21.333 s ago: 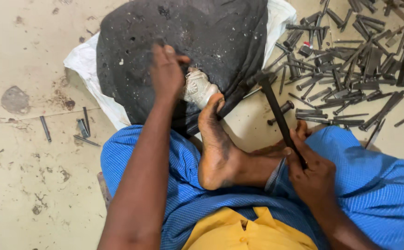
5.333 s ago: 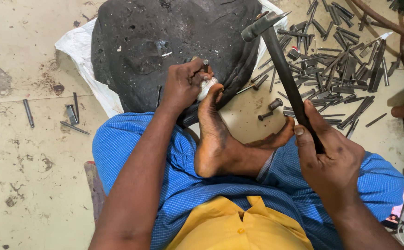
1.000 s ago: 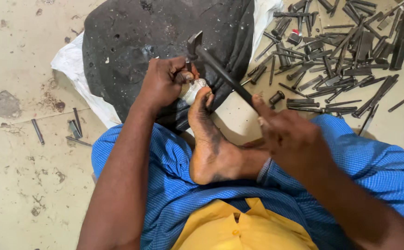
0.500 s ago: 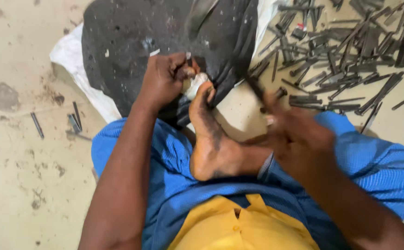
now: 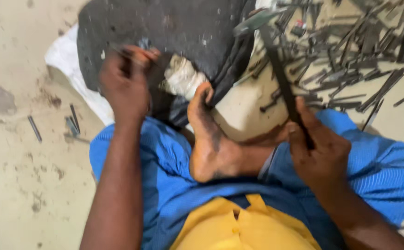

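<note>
While the right hand (image 5: 320, 155) has its fingers closed round the dark handle of a hammer (image 5: 283, 78), its head sits raised above the black stone block (image 5: 174, 32). Left hand (image 5: 125, 85) is on the block's near edge, fingers pinched shut on a small metal piece (image 5: 142, 44), blurred. Bare foot (image 5: 209, 134) braces the block, just beside that hand. Pile of metal rods (image 5: 350, 55) lies on the floor at right

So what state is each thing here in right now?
Left hand: closed on a thin metal piece, blurred.
Right hand: gripping the hammer, head raised.
Dark stone block: lying on white sacking.
Foot: bare, toes against the block.
Metal pieces: scattered on the floor.
</note>
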